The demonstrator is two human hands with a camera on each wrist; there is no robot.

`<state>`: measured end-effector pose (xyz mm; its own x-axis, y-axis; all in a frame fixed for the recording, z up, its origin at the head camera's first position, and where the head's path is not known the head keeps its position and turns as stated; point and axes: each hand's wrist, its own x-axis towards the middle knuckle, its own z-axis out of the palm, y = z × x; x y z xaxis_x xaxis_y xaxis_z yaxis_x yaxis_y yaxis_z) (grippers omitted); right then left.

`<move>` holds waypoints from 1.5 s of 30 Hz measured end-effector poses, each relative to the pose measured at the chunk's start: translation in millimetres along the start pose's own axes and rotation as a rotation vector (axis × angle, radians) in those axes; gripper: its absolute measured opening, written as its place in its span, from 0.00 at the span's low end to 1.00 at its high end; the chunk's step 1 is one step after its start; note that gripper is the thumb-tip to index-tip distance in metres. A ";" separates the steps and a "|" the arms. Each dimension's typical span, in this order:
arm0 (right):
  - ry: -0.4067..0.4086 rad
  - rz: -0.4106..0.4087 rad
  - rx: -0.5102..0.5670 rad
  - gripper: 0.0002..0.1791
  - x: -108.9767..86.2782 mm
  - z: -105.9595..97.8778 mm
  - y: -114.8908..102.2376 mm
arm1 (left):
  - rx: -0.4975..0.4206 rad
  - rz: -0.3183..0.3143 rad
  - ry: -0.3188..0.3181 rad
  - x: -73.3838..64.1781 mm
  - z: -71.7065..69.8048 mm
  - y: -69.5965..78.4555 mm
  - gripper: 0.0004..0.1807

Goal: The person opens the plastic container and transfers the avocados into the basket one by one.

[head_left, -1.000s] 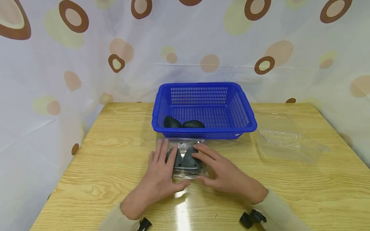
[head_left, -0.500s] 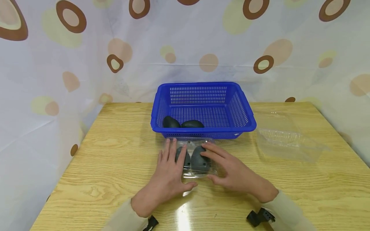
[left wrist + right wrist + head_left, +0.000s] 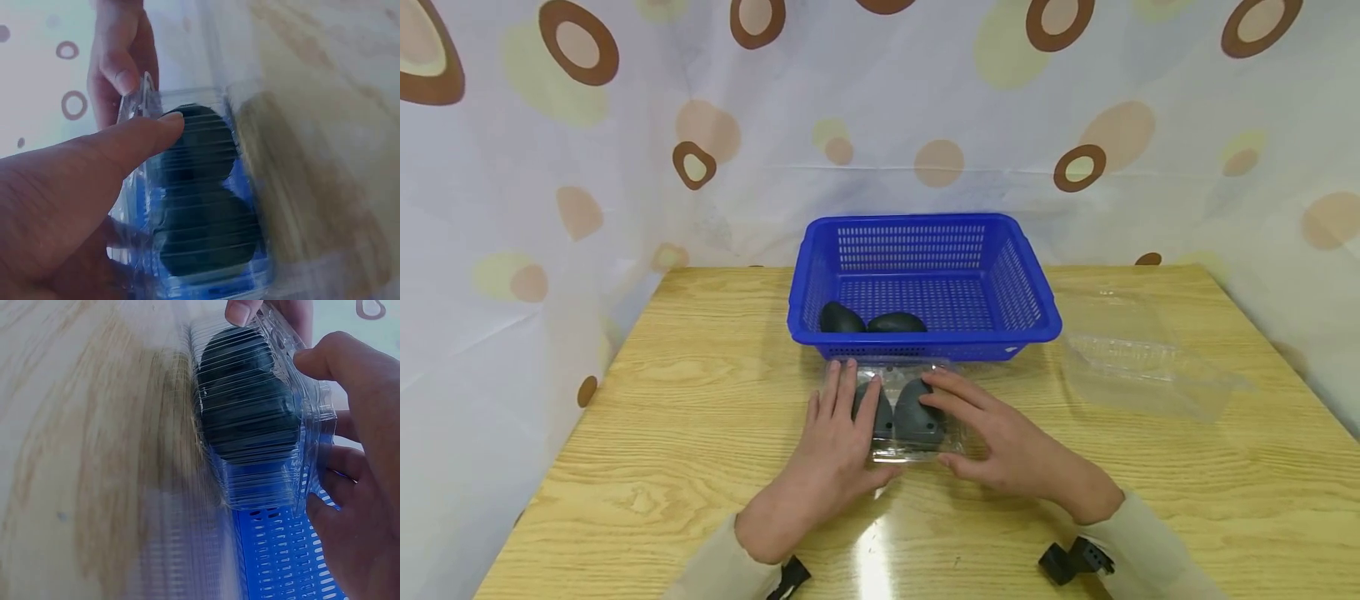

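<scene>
Toward the right edge of the surface (image 3: 647,450) slid a clear, rectangular plastic box (image 3: 892,417).
Left grip (image 3: 833,450) lay spread, straight-fingered, on its left end; right grip (image 3: 1003,446) held the other.

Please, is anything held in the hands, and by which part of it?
The clear box: right hand grips its right end; left hand rests on its left end.

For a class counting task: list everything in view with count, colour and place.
Table: one, light wood, foreground
Backdrop: one, spotted white, behind table
Basket: one, blue, table's back middle
Basket fruits: two, blackish, basket's near left
Packed box: one, clear, before basket
Box fruits: two, dark green-grey, inside packed box
Open box: one, clear, right of basket
Devices: two, black, at wrists
Sleeves: two, beige, forearms
Left hand: one, bare, packed box's left
Right hand: one, bare, packed box's right
</scene>
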<state>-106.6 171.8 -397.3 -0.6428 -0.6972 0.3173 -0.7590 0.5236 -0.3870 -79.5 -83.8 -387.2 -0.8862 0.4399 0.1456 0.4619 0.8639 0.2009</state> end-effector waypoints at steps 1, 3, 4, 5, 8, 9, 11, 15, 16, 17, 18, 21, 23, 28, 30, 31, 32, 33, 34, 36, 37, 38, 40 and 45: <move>-0.004 -0.003 -0.002 0.37 0.6 -0.1 -0.3 | -0.002 -0.001 -0.009 -0.5 -1.4 -1.4 0.60; -0.006 -0.010 -0.006 0.37 1.9 -0.2 -1.1 | -0.020 0.002 -0.027 -0.9 -5.4 -4.7 0.59; -0.006 -0.014 -0.009 0.37 2.5 -0.5 -1.5 | -0.027 0.005 -0.036 -1.0 -8.0 -6.5 0.58; -0.004 -0.019 -0.013 0.37 2.9 -0.7 -1.9 | -0.038 0.013 -0.039 -0.8 -10.6 -8.8 0.57; 0.003 -0.030 -0.025 0.37 3.3 -1.6 -2.8 | -0.081 0.052 -0.037 0.5 -18.9 -16.4 0.54; 0.004 -0.034 -0.029 0.37 3.3 -2.0 -2.9 | -0.094 0.066 -0.034 0.8 -21.5 -19.0 0.53; 0.006 -0.034 -0.031 0.37 2.9 -2.8 -3.2 | -0.119 0.079 -0.042 1.2 -26.4 -23.8 0.51; 0.007 -0.024 -0.031 0.38 2.2 -4.9 -4.2 | -0.157 0.045 -0.084 1.2 -35.5 -29.0 0.52; 0.008 -0.018 -0.028 0.38 1.9 -5.5 -4.5 | -0.164 0.027 -0.098 1.4 -37.5 -29.5 0.52; 0.009 -0.011 -0.029 0.38 1.7 -5.8 -4.8 | -0.166 0.017 -0.107 1.6 -38.9 -30.0 0.53; 0.011 -0.007 -0.028 0.39 1.4 -6.1 -5.1 | -0.171 0.002 -0.121 1.6 -40.3 -30.4 0.54; 0.008 0.005 -0.023 0.39 0.6 -6.1 -5.7 | -0.204 -0.042 -0.164 1.0 -43.0 -31.3 0.57; 0.009 0.002 -0.022 0.39 0.1 -5.9 -5.8 | -0.233 -0.056 -0.184 0.0 -43.9 -32.0 0.59; 0.016 -0.035 -0.043 0.39 -0.6 -6.3 -5.2 | -0.251 -0.029 -0.175 -2.0 -44.2 -32.9 0.63; 0.022 -0.058 -0.064 0.40 -0.1 -6.6 -5.0 | -0.231 -0.020 -0.173 -1.9 -44.1 -32.8 0.63; 0.024 -0.073 -0.076 0.41 0.1 -6.8 -5.0 | -0.229 -0.021 -0.179 -1.7 -44.3 -32.5 0.63; 0.025 -0.091 -0.093 0.42 0.5 -6.8 -5.1 | -0.224 -0.023 -0.190 -1.3 -44.3 -32.2 0.62; 0.022 -0.106 -0.111 0.42 0.8 -6.9 -5.7 | -0.209 -0.023 -0.205 -1.4 -44.3 -31.5 0.60; 0.015 -0.117 -0.132 0.42 1.0 -6.9 -6.6 | -0.197 -0.029 -0.221 -1.4 -44.6 -30.5 0.57; -0.002 -0.137 -0.172 0.42 1.4 -7.4 -9.4 | -0.170 -0.022 -0.239 -1.7 -44.1 -28.4 0.52; -0.013 -0.142 -0.191 0.41 1.6 -7.3 -10.8 | -0.150 -0.013 -0.240 -2.2 -43.3 -27.7 0.48; -0.019 -0.148 -0.210 0.40 1.7 -7.1 -12.1 | -0.127 -0.013 -0.239 -2.9 -43.0 -26.2 0.45; -0.017 -0.153 -0.233 0.38 1.5 -5.8 -13.5 | -0.093 -0.013 -0.213 -4.5 -41.7 -22.9 0.44; 0.047 -0.193 -0.240 0.33 2.3 -1.5 -11.4 | 0.150 0.161 0.049 -7.5 -29.2 -13.7 0.36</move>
<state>-99.6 165.0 -390.9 -0.4840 -0.7746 0.4071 -0.8669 0.4880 -0.1019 -78.1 -106.1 -362.7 -0.7970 0.5657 0.2115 0.5831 0.8120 0.0253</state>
